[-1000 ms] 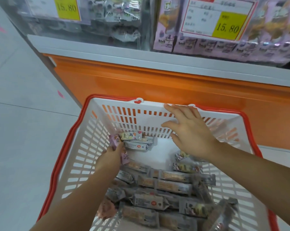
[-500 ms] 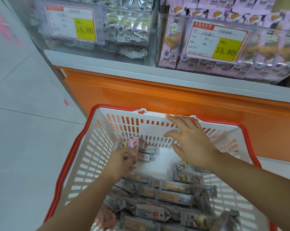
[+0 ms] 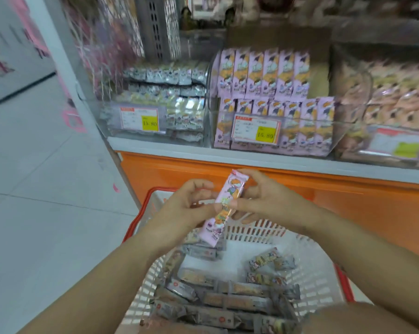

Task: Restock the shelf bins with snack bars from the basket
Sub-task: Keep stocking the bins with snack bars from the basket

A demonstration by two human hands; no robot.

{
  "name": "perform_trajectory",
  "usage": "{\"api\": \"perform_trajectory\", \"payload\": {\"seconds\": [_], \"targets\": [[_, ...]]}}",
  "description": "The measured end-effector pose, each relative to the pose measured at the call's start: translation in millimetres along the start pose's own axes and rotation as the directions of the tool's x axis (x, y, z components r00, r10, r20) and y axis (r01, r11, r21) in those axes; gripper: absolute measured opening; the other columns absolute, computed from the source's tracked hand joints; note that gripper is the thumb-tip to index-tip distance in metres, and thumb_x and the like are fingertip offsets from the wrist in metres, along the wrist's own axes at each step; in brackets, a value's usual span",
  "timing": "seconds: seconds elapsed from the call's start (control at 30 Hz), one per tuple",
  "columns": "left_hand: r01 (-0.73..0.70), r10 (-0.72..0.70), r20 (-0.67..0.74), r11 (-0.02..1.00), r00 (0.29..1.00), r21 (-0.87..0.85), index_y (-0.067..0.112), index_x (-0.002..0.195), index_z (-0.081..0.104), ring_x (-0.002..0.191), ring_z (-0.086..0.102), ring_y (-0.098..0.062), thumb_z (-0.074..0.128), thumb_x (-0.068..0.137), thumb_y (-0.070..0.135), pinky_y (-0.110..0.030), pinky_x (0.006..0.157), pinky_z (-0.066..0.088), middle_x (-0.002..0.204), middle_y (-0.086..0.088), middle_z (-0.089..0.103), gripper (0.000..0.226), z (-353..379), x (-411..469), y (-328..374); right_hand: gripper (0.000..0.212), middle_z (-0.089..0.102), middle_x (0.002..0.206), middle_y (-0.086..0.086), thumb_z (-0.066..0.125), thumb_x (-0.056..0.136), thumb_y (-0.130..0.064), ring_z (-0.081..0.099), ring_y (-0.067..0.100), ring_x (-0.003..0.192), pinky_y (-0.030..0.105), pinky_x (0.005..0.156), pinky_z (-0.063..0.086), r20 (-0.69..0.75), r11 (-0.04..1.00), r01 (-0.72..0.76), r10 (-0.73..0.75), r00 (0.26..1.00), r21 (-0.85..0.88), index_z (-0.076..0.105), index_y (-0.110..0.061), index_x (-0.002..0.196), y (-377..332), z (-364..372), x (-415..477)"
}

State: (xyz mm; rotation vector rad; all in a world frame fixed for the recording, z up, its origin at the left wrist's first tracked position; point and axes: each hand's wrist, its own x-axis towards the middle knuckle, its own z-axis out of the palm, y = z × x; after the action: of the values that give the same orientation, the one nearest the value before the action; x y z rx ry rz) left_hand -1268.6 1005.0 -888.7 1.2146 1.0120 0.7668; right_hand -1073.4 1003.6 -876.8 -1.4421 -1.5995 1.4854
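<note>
Head cam: left hand and right hand both pinch one pink snack bar over the basket, matching bin up at 1 o'clock.

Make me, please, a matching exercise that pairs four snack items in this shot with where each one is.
Items:
1. pink snack bar
2. grey-wrapped bars
3. pink packs
4. silver packs

Places:
a. in the left clear bin
b. lying in the white basket
c. gripped by the left hand and the right hand
d. standing in rows in the middle clear bin

Pairs: 1-c, 2-b, 3-d, 4-a.
</note>
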Motion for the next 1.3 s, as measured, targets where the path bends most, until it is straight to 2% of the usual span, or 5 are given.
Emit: {"api": "perform_trajectory", "payload": {"seconds": [0.23, 0.53, 0.8, 0.97, 1.3], "targets": [[-0.126, 0.12, -0.078, 0.989, 0.99, -0.081, 0.022, 0.105, 0.056, 0.088, 0.067, -0.015, 0.066, 0.086, 0.006, -0.03, 0.066, 0.048, 0.111, 0.0, 0.066, 0.027, 46, -28, 80, 0.053, 0.073, 0.088, 0.001, 0.07, 0.083, -0.022, 0.071, 0.017, 0.081, 0.04, 0.078, 0.057, -0.318, 0.963, 0.17, -0.097, 0.943, 0.208, 0.04, -0.027, 0.127, -55, -12, -57], [-0.215, 0.203, -0.112, 0.971, 0.973, -0.105, 0.025, 0.103, 0.056, 0.1, 0.062, -0.016, 0.064, 0.089, 0.014, -0.036, 0.083, 0.05, 0.113, 0.002, 0.063, 0.02, 110, -32, 135, 0.026, 0.067, 0.097, 0.003, 0.069, 0.083, -0.02, 0.064, 0.016, 0.09, 0.032, 0.073, 0.05, -0.575, 0.944, 0.316, -0.207, 0.791, 0.097, 0.05, -0.029, 0.099, -82, -33, -110], [-0.182, 0.484, -0.307, 0.728, 0.819, 0.661, 0.025, 0.127, 0.054, 0.124, 0.045, -0.017, 0.054, 0.094, 0.025, -0.034, 0.096, 0.042, 0.133, 0.006, 0.052, 0.033, 89, 19, 108, 0.033, 0.056, 0.103, -0.004, 0.055, 0.096, -0.025, 0.06, 0.022, 0.098, 0.021, 0.062, 0.04, -0.734, 0.986, 0.13, -0.162, 0.659, -0.101, 0.042, -0.017, 0.125, -95, -83, -70], [-0.078, 0.495, -0.292, 0.599, 0.818, 0.797, 0.031, 0.136, 0.046, 0.142, 0.017, -0.016, 0.05, 0.095, 0.032, -0.045, 0.115, 0.022, 0.148, 0.009, 0.036, 0.041, 81, 42, 101, 0.031, 0.058, 0.119, 0.007, 0.054, 0.096, -0.015, 0.057, 0.024, 0.096, 0.025, 0.069, 0.044, -0.845, 0.993, 0.025, -0.112, 0.522, -0.116, 0.047, -0.008, 0.125, -106, -123, 7], [-0.023, 0.404, -0.279, 0.6, 0.871, 0.8, 0.036, 0.13, 0.049, 0.144, 0.012, -0.015, 0.047, 0.096, 0.035, -0.044, 0.116, 0.017, 0.15, 0.012, 0.032, 0.034, 70, 60, 93, 0.035, 0.057, 0.115, 0.022, 0.04, 0.095, 0.002, 0.055, 0.032, 0.093, 0.038, 0.067, 0.04, -0.92, 0.956, -0.221, -0.1, 0.38, -0.195, 0.033, -0.004, 0.129, -105, -144, 73]]}}
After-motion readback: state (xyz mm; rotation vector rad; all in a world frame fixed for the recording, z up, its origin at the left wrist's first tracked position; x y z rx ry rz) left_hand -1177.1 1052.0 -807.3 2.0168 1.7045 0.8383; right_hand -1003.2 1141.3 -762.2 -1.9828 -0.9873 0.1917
